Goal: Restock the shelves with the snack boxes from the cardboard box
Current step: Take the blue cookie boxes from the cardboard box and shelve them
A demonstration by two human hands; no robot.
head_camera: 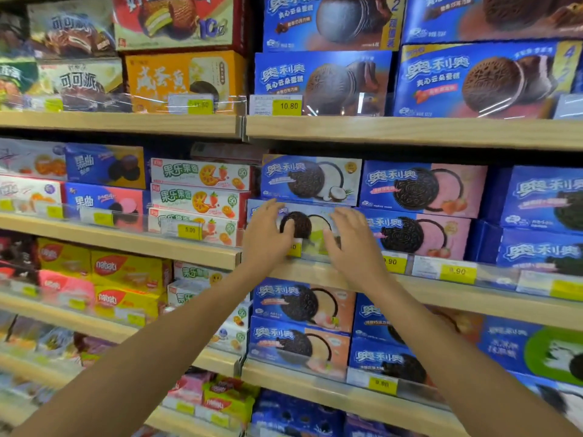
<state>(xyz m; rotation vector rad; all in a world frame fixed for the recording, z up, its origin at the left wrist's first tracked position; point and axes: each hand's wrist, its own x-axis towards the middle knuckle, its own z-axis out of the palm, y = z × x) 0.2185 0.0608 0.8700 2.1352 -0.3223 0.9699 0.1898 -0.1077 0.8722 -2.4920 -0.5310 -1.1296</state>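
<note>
At the centre of the frame both bare arms reach up to the middle shelf (457, 296), where a blue sandwich-cookie box (307, 220) with a dark cookie and pale green cream on its front sits at the bottom of a stack, behind the clear rail that carries the price tags. The left hand (268, 238) lies over the left part of the box front, fingers loosely spread and nearly straight, thumb towards the printed cookie. The right hand (355, 244) rests on the right part of the same front, fingers pointing up and slightly apart; neither hand is wrapped round the box. Directly on top of this box lies a blue coconut cookie box (310, 179), and just beside it to the right stands a pink-and-blue strawberry cookie box (419, 234). A yellow price tag (457, 272) hangs on the rail right of the hands. To the left of centre, white fruit-biscuit boxes (198, 200) are stacked in three layers. Larger blue cookie boxes (321, 80) fill the shelf above.
</note>
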